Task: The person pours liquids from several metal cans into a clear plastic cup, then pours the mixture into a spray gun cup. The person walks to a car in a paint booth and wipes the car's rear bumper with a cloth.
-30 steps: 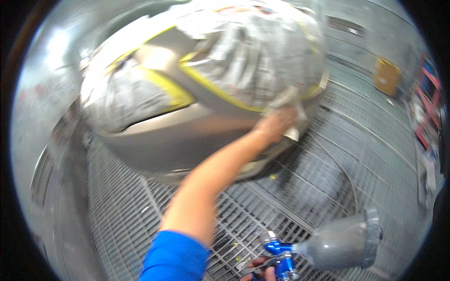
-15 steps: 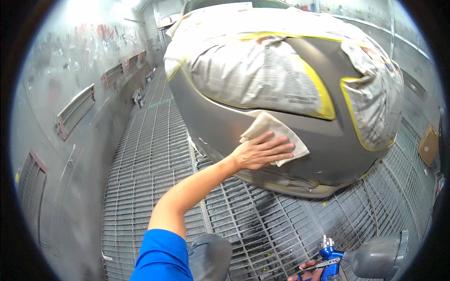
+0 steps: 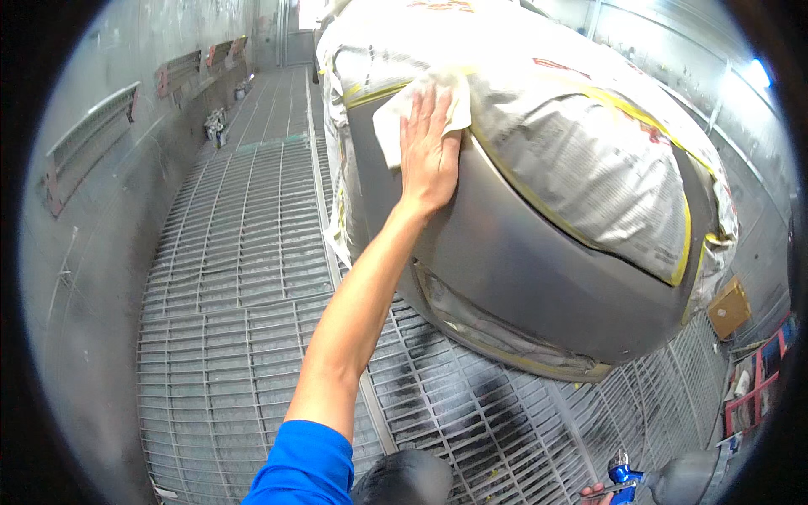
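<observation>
White wiping cloth pressed flat against grey primed car bumper, near its upper left edge, just beside yellow masking tape line. Left hand spread open, palm on cloth, fingers pointing up. Newspaper masking covers bumper's upper part. Right hand at lower edge, fingers closed around blue-bodied spray gun with grey cup. Metal grate floor below.

Auto paint booth — grated metal floor, masked car bumper, blue spray gun.
</observation>
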### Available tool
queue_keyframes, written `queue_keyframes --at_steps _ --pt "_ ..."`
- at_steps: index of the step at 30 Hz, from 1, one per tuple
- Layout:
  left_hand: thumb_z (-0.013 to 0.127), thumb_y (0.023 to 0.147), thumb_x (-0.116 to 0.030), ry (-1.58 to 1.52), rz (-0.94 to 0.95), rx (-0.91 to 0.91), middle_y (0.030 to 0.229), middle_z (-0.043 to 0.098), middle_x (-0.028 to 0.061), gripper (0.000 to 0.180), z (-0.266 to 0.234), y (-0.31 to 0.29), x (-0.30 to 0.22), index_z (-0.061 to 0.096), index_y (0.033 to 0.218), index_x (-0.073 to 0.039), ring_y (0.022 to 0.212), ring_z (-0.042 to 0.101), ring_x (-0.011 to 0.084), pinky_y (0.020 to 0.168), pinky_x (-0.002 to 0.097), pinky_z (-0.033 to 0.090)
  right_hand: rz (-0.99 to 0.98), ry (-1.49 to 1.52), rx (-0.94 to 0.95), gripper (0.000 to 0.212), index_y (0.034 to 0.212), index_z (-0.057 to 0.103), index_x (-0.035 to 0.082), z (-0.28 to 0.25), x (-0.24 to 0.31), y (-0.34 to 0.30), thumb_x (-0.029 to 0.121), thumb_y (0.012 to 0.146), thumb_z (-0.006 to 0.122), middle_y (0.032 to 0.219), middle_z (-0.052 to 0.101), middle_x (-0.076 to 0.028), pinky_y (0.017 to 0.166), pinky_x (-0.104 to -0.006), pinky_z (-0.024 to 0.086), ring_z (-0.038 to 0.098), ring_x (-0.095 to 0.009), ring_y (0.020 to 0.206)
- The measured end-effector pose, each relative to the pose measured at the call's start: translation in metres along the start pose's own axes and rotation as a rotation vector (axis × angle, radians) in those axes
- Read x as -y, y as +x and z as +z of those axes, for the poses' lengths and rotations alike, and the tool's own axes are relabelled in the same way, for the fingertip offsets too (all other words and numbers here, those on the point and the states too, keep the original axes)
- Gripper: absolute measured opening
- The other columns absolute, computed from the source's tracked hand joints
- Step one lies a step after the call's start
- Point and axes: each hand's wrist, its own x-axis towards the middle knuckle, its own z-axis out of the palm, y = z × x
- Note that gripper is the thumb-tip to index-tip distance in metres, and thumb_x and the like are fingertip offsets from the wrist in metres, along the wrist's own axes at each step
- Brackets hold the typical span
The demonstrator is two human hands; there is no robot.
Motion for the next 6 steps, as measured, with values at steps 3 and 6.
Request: queue_keyframes --at_steps 3,6 --pt "0.049 0.097 -0.018 0.004 -0.057 -0.055 0.167 0.027 0.0096 0.062 -0.006 0.003 0.050 0.037 0.158 -0.017 0.156 0.017 0.0308 0.126 0.0509 0.009 0.250 0.157 -0.177 0.042 0.123 0.062 0.003 0.012 0.017 0.000 0.039 0.102 0.059 0.116 0.067 -0.013 0.102 -0.0435 0.045 0.060 -0.026 0.114" --pt "0.051 0.099 -0.021 0.013 -0.227 -0.207 0.168 0.024 0.0115 0.064 0.000 -0.031 0.132 0.033 0.160 -0.018 0.157 0.014 0.0298 0.126 0.0512 0.006 0.281 0.016 -0.256 0.044 0.127 0.062 0.007 0.013 0.021 -0.007 0.043 0.103 0.057 0.117 0.068 -0.010 0.101 -0.0374 0.045 0.061 -0.021 0.111"
